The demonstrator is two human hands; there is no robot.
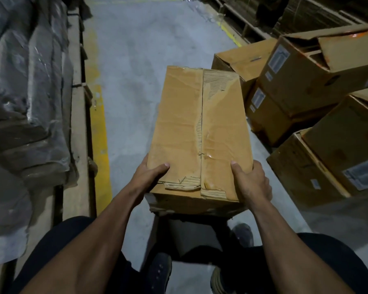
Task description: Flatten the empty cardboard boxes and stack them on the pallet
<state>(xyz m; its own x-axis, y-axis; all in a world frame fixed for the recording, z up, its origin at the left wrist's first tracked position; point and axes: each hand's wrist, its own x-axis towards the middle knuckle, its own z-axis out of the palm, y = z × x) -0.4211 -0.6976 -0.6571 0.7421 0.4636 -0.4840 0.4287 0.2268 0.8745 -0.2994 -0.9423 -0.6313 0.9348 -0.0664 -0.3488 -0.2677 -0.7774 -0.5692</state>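
Note:
A long brown cardboard box (200,132) is held up in front of me above the grey floor, its closed top flaps torn along the middle seam. My left hand (150,179) grips its near left corner, thumb lying on the top face. My right hand (251,181) grips the near right corner, thumb on top, fingers wrapped down the side. On the left stands a wooden pallet (78,132) carrying a pile of flat material under clear plastic wrap (28,102).
Several brown boxes with white labels (319,107) are heaped on the right, some with open flaps. A yellow line (99,128) runs along the floor beside the pallet. Racks of flat cardboard (302,15) stand at the far right. My shoes show at the bottom.

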